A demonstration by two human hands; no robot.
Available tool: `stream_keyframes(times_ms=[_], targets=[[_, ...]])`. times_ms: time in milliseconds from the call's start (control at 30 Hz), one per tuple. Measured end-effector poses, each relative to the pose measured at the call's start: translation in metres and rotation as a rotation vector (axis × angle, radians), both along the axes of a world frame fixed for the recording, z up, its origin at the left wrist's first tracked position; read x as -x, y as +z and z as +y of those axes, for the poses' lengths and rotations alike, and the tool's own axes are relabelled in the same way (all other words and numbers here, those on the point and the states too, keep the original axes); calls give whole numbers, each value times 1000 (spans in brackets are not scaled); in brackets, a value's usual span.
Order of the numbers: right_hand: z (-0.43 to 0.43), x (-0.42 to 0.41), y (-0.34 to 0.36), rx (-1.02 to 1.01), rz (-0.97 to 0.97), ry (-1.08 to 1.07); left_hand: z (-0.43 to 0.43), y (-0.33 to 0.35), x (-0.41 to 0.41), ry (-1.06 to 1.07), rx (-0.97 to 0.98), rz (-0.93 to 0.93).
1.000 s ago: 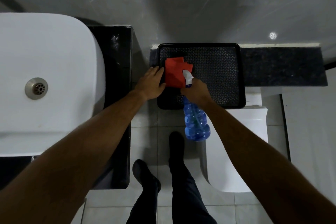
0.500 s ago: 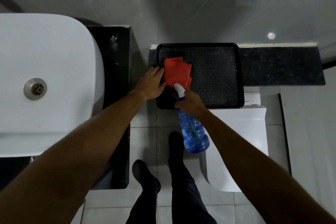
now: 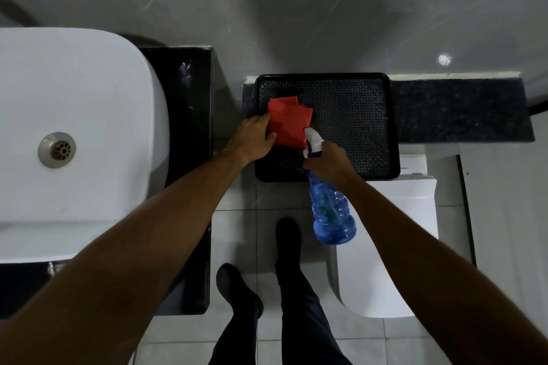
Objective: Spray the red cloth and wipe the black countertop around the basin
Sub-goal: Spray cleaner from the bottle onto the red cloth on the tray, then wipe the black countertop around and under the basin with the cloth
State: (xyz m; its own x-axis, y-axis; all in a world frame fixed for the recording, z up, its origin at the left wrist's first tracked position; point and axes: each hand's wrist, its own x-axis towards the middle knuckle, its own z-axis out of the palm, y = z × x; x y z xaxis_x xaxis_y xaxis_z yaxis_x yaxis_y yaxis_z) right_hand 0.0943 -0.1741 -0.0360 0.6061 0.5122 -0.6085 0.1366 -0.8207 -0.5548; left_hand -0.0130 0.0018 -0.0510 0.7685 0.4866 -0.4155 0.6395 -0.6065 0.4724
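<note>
Left hand (image 3: 254, 137) grip clamped on red cloth (image 3: 289, 123) near tray (image 3: 355, 176) edge, right hand (image 3: 327, 160) grip around spray bottle (image 3: 330, 210).

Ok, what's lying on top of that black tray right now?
The red cloth lies in the black tray, left hand gripping its edge. The right hand holds the spray bottle over the tray's near edge. The tray beneath the cloth is hidden.
</note>
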Motion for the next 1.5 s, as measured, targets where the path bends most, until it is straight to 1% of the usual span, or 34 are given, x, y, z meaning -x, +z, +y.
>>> stream_keyframes(times_ms=[100, 167, 233, 300, 367, 467, 533, 633, 733, 800, 900, 967, 1000, 1033, 1100, 1133, 1167, 1200, 1267, 1300, 1333, 1367, 1400, 1433, 1467, 1500], targets=[[-2, -5, -2, -3, -66, -10, -4, -1, -10, 96, 27, -1], [-3, -12, 3, -32, -66, 19, -6, -2, -17, 169, 55, 17], [-3, -23, 12, -74, -75, 48, -7, -5, -22, 246, 93, 53], [-4, -38, 23, -142, -124, -1, -8, -7, -28, 342, 159, 82], [-6, -55, 30, -253, -181, -125, -10, -10, -33, 439, 218, 93], [-10, -80, 35, -537, -252, -276, -13, -13, -42, 573, 297, 112], [-11, -90, 34, -695, -284, -300, -14, -14, -45, 652, 423, 72], [-5, -98, 28, -816, -317, -315, -13, -12, -52, 745, 622, -44], [4, -107, 23, -836, -312, -380, -12, -1, -57, 830, 767, -208], [8, -112, 21, -815, -270, -404, -9, 6, -58, 845, 786, -272], [12, -116, 21, -718, -284, -357, -5, 16, -57, 893, 841, -342], [8, -112, 28, -701, -278, -312, -3, 24, -54, 920, 886, -386], [3, -107, 30, -689, -312, -317, -2, 29, -52, 925, 910, -416], [-5, -102, 28, -662, -364, -369, -1, 32, -51, 935, 941, -447], [-22, -74, 18, -593, -439, -589, -1, 41, -46, 957, 1024, -495], [-27, -53, 14, -595, -397, -693, -1, 45, -44, 962, 1065, -509], [-29, -29, 12, -587, -283, -753, 0, 50, -41, 968, 1108, -525], [-24, -7, 13, -566, -102, -762, 0, 54, -38, 973, 1151, -545], [3, 21, 26, -534, 376, -655, 3, 67, -28, 971, 1217, -567], [20, 24, 31, -583, 604, -609, 5, 73, -25, 955, 1241, -557], [39, 22, 39, -668, 777, -591, 9, 81, -21, 939, 1246, -540], [58, 18, 49, -742, 878, -607, 13, 89, -18, 913, 1211, -508], [75, 14, 59, -775, 922, -643, 19, 98, -13, 856, 1101, -465], [90, 12, 68, -783, 942, -681, 25, 106, -8, 756, 886, -403], [103, 12, 77, -789, 940, -701, 34, 117, 0, 619, 567, -337], [115, 12, 80, -817, 900, -697, 43, 125, 8, 461, 173, -288]])
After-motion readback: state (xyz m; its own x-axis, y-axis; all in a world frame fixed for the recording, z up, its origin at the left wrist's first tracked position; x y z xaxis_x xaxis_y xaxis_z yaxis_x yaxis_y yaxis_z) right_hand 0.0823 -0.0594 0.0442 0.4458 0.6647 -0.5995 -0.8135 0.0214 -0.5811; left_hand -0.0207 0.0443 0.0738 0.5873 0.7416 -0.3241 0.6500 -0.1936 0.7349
